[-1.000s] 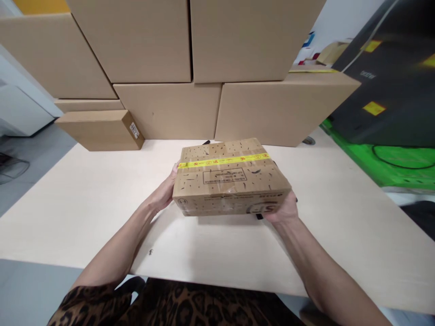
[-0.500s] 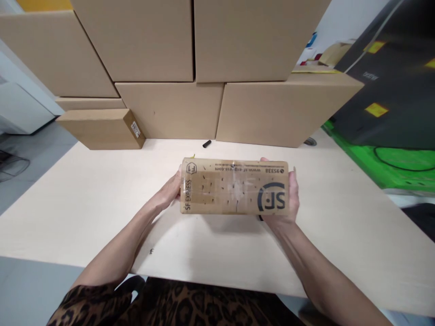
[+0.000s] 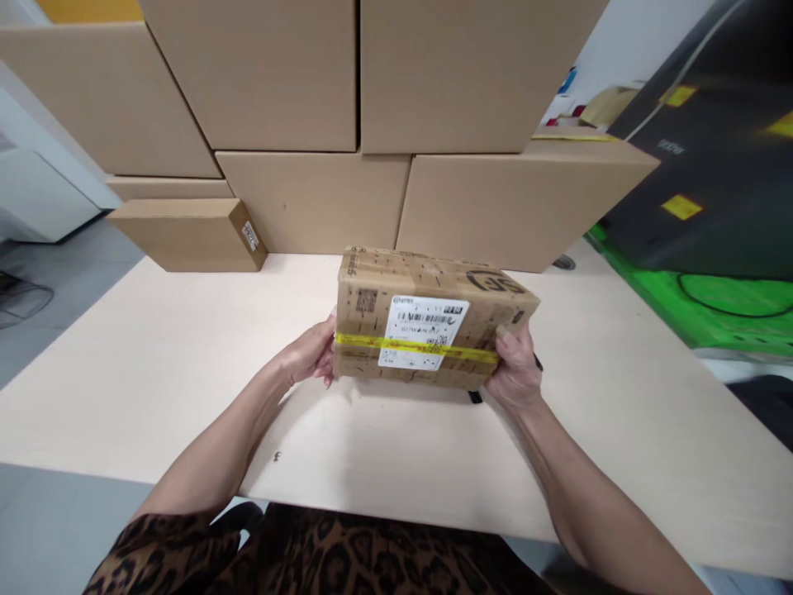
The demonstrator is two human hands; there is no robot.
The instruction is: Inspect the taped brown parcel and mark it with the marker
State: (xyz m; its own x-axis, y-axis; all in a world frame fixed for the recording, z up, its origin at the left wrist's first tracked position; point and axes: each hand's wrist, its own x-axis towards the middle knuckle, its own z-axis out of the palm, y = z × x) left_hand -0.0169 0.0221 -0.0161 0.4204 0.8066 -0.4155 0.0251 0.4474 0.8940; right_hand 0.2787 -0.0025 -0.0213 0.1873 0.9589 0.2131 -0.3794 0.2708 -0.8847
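Counter (image 3: 154, 372) stretches past both ends of one SF parcel (image 3: 427, 322), clasped between left hand (image 3: 311, 351) and right hand (image 3: 518, 368), both half-curled; six large cartons (image 3: 278, 78) stand stacked behind.

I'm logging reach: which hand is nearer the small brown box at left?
Left. The left hand is in front and right of the brown box; the right hand, farther right.

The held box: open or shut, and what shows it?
Shut, as far as the box shows: yellow tape crosses its label, and no flap stands raised.
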